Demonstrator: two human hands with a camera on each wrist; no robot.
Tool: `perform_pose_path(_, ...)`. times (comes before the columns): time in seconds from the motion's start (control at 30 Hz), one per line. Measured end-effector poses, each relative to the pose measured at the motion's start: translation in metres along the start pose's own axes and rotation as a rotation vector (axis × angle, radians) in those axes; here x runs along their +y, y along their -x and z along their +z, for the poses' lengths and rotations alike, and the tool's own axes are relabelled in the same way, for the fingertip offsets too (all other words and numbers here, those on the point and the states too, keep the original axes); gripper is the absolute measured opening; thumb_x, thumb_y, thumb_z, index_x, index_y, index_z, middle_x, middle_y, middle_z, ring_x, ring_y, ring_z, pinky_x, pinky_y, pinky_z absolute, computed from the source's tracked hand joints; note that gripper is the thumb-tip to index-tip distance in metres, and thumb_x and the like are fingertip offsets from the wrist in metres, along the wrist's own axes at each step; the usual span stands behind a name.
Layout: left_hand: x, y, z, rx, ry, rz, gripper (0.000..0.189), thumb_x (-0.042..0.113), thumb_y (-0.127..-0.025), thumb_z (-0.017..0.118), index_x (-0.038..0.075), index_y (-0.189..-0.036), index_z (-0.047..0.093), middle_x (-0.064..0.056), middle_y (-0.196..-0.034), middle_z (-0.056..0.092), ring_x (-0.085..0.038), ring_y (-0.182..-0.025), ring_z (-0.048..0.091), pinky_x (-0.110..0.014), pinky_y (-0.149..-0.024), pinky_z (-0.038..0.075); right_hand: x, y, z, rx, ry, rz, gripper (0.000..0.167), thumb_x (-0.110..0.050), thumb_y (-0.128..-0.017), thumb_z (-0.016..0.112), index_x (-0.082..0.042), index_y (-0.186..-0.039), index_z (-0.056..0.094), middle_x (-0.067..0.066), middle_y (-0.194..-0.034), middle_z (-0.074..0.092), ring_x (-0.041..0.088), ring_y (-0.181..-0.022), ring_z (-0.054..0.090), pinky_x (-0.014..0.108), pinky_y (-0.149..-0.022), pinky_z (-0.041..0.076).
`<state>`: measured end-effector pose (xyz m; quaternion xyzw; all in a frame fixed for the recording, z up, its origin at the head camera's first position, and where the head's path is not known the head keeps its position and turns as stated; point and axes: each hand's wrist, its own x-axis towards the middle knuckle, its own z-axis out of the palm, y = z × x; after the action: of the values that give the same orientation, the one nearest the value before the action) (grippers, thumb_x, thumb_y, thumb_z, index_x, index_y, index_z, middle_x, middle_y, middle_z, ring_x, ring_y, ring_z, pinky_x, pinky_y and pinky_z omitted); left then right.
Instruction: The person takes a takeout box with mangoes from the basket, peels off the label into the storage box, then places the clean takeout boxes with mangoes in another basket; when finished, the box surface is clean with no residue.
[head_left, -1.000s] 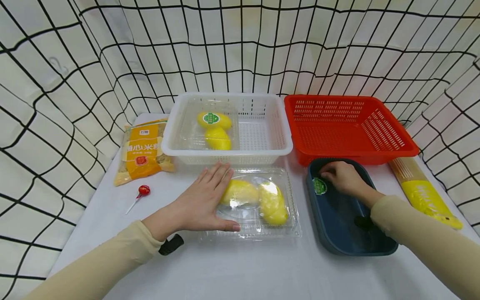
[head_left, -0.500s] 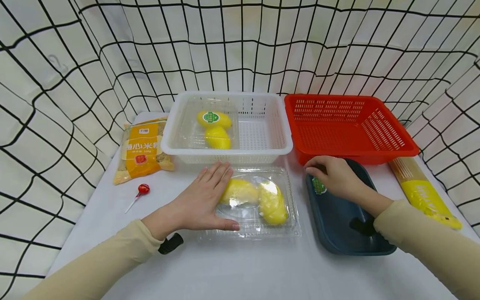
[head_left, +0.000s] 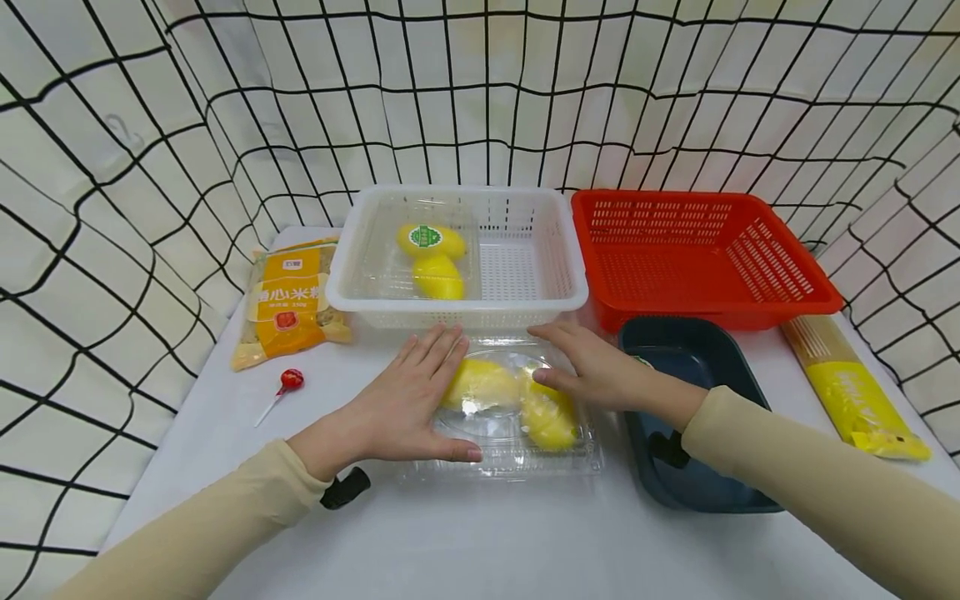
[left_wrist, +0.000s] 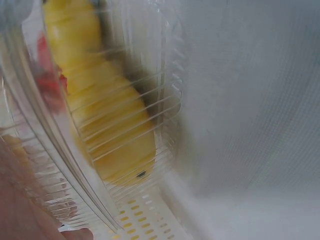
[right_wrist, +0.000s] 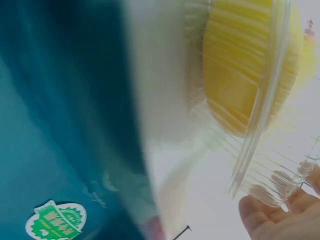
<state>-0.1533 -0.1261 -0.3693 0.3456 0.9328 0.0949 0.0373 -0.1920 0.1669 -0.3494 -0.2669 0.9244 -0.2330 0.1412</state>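
Note:
A clear plastic clamshell box point(head_left: 495, 462) lies closed on the table, with two yellow mango-like fruits point(head_left: 480, 385) inside. My left hand point(head_left: 393, 408) rests flat along its left side, fingers straight and thumb spread over the front. Above the right part of the box is my right hand point(head_left: 600, 367), fingers extended and partly covering the right fruit point(right_wrist: 235, 65). The right wrist view has its fingertips point(right_wrist: 255, 210) at the edge of the box; firm contact is hard to tell. Beneath my right forearm stands a dark blue tray point(head_left: 720, 492) with a green sticker point(right_wrist: 56, 220) in it.
A white basket point(head_left: 536, 308) at the back holds a similar fruit box point(head_left: 375, 250). Right of it stands a red basket point(head_left: 705, 312). A snack bag point(head_left: 288, 304) and lollipop point(head_left: 291, 380) lie left, a yellow packet point(head_left: 862, 400) right. Black netting surrounds the table.
My right hand has left the inside of the blue tray, passing over its left rim to the right part of the clear box. My left hand has stayed in place.

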Motion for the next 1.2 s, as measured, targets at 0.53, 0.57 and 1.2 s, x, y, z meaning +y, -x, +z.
perform_pose_path(0.53,0.012,0.012,-0.003,0.016,0.041,-0.126,0.13,0.084,-0.078,0.062,-0.006,-0.16,0.017,-0.024,-0.17,0.011,-0.042,-0.159,0.008,-0.061,-0.126,0.02,-0.003,-0.007,0.003,-0.133,0.092,-0.022,0.094,-0.05,-0.094,0.067,-0.008,-0.163,0.019,0.019,-0.164,0.029,0.041,-0.149,0.03,0.065,-0.115,0.038)
perform_pose_path(0.57,0.015,0.014,-0.004,0.021,0.062,-0.157,0.13,0.082,-0.078,0.063,-0.007,-0.16,0.016,-0.025,-0.17,0.011,-0.043,-0.159,0.008,-0.062,-0.125,0.021,-0.004,-0.007,0.003,-0.131,0.093,-0.018,0.094,-0.05,-0.094,0.067,-0.008,-0.163,0.02,0.019,-0.164,0.029,0.041,-0.149,0.03,0.065,-0.115,0.038)
perform_pose_path(1.2,-0.013,0.018,0.003,-0.057,0.513,-0.244,0.135,0.061,-0.073,0.085,0.014,-0.166,-0.001,-0.011,-0.174,0.005,-0.034,-0.159,0.019,-0.057,-0.124,0.028,-0.002,0.003,-0.006,-0.241,-0.116,0.015,0.077,-0.048,-0.101,0.058,-0.006,-0.157,0.027,0.017,-0.15,0.05,0.036,-0.133,0.053,0.06,-0.111,0.046)
